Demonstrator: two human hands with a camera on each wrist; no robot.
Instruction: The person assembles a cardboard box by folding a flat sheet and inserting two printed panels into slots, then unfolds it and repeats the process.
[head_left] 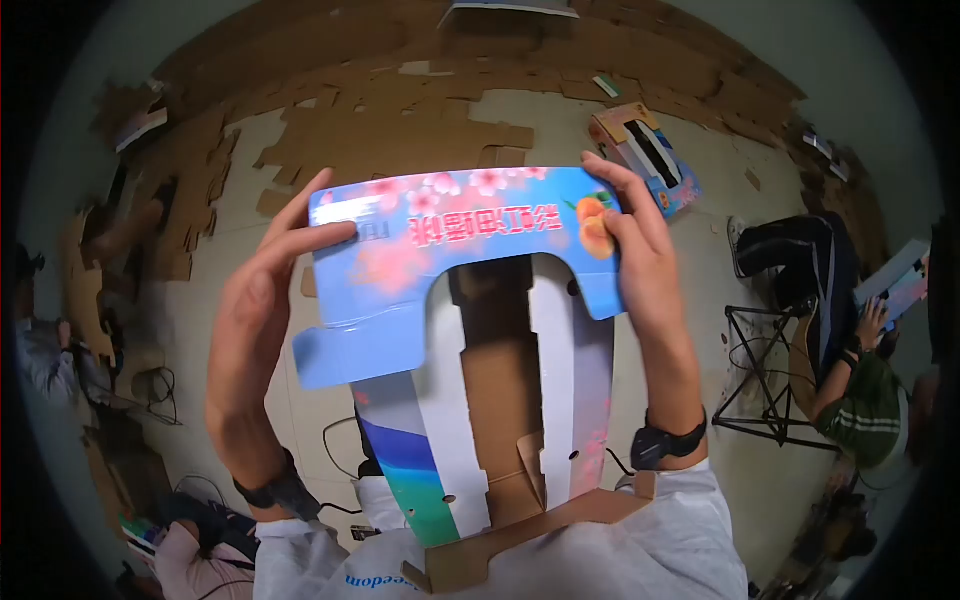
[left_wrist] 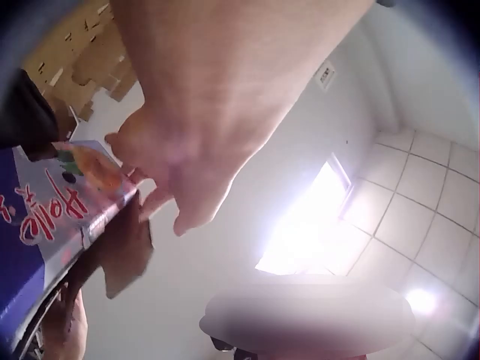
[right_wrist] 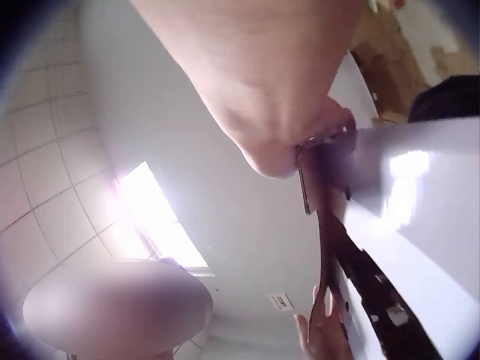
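Observation:
A printed cardboard fruit box point(head_left: 480, 210), blue and pink with blossoms, peaches and red lettering, stands partly folded in front of me. Its wide arched panel faces up, and a blue side flap point(head_left: 355, 350) sticks out at left. Between two white inner walls, the bare brown inside shows. My left hand point(head_left: 262, 280) grips the panel's left corner, one finger lying across the printed face. At the opposite corner my right hand point(head_left: 645, 255) holds the edge, thumb on the face beside the peaches. The left wrist view shows the left hand point(left_wrist: 180, 176) at the box edge.
A brown cardboard flap point(head_left: 540, 530) juts toward my body. Another printed box point(head_left: 645, 155) lies on the floor at upper right. Flattened cardboard point(head_left: 370, 145) covers the floor ahead. To the right, a person point(head_left: 870, 400) handles a blue piece near a black metal frame point(head_left: 765, 375).

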